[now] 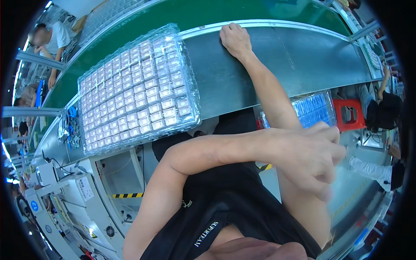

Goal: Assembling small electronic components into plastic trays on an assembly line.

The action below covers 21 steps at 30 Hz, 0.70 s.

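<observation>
My left arm crosses in front of my body, and my left hand [310,158] hangs over my right arm near the elbow. Its fingers are curled in, a little blurred, and nothing shows in them. My right hand [235,40] rests as a loose fist on the far edge of the dark bench [225,82], by the pale metal rail [277,23]. To its left lies a large clear plastic tray [196,102], wrapped in film and filled with rows of small pale, square parts. Neither hand touches the tray.
Beyond the rail runs a green conveyor belt [299,12]. A red stool [349,115] and a film-wrapped stack of blue trays [314,108] stand below the bench at right. White machines [84,195] are at lower left. Other people [56,39] sit at left and right.
</observation>
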Each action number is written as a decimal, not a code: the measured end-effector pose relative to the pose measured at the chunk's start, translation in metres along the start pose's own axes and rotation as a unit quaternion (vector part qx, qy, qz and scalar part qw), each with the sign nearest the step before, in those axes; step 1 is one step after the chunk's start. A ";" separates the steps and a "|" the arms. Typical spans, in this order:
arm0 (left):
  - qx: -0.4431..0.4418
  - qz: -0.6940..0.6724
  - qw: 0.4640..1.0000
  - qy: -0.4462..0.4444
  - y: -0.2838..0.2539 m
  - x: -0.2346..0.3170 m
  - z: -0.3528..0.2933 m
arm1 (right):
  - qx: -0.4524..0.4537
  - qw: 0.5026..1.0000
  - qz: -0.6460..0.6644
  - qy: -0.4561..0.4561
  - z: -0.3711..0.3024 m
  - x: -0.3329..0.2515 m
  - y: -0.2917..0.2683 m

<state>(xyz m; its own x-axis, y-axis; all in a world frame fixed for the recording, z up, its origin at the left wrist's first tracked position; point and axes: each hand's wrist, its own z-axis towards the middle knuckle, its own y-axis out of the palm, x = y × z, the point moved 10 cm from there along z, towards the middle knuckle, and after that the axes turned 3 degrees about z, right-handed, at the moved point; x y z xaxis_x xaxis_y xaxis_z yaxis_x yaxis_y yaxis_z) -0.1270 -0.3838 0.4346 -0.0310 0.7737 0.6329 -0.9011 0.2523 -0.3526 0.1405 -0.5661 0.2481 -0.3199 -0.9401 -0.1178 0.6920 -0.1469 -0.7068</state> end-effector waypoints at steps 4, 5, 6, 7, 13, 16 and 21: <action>0.009 0.080 0.997 -0.002 -0.017 -0.008 -0.011 | -0.020 1.000 0.004 0.006 0.001 -0.004 0.003; 0.020 0.067 0.998 0.011 -0.016 -0.004 -0.009 | -0.025 1.000 0.006 0.007 0.001 -0.005 0.004; 0.030 0.053 0.998 0.024 -0.015 0.001 -0.006 | -0.024 1.000 0.009 0.003 0.002 -0.007 0.003; 0.022 0.035 0.999 0.023 -0.010 0.006 0.000 | -0.025 1.000 0.004 0.004 0.002 -0.005 0.002; 0.037 0.091 0.995 0.023 -0.015 -0.008 -0.016 | -0.048 0.998 -0.005 0.028 -0.004 0.012 0.001; 0.070 0.221 0.973 -0.018 -0.056 -0.007 -0.046 | -0.054 0.998 0.009 0.021 0.004 0.000 0.006; 0.149 0.282 0.937 -0.146 -0.096 -0.001 -0.122 | -0.027 0.999 0.025 -0.028 0.012 -0.012 0.002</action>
<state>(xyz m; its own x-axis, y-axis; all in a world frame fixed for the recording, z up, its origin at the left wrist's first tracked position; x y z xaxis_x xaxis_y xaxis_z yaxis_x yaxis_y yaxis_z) 0.0124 -0.3380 0.3831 -0.6157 0.5325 0.5808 -0.7855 -0.3558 -0.5064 0.1533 -0.5585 0.2566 -0.2479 -0.9618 -0.1165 0.6702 -0.0834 -0.7375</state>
